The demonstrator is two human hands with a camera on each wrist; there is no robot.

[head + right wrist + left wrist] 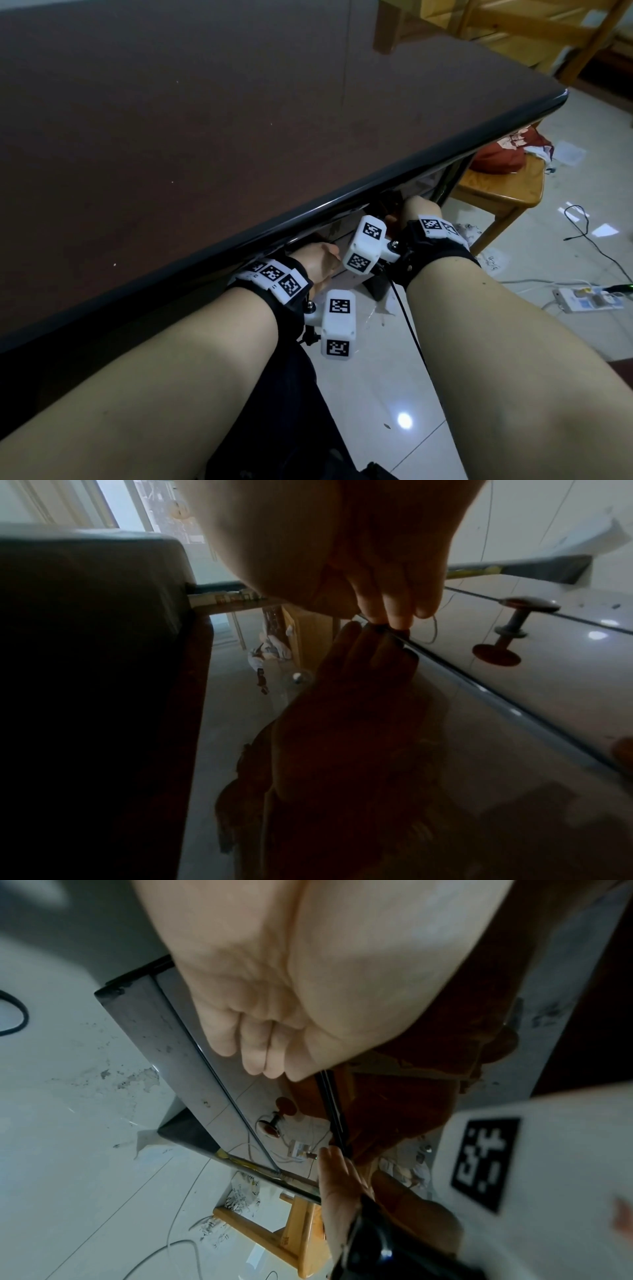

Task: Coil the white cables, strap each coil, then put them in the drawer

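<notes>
Both your hands reach under the tabletop (171, 137) edge, likely working the drawer (514, 669). Your left hand (318, 265) has curled fingers (253, 1045) at the mirrored front's top edge; your right hand (416, 210) presses straight fingers (394, 599) against it, near the knob (529, 604). No white cables show; presumably they're inside.

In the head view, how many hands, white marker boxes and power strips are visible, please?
Hands: 2 (left hand, right hand)
White marker boxes: 2
Power strips: 1
Total: 5
</notes>
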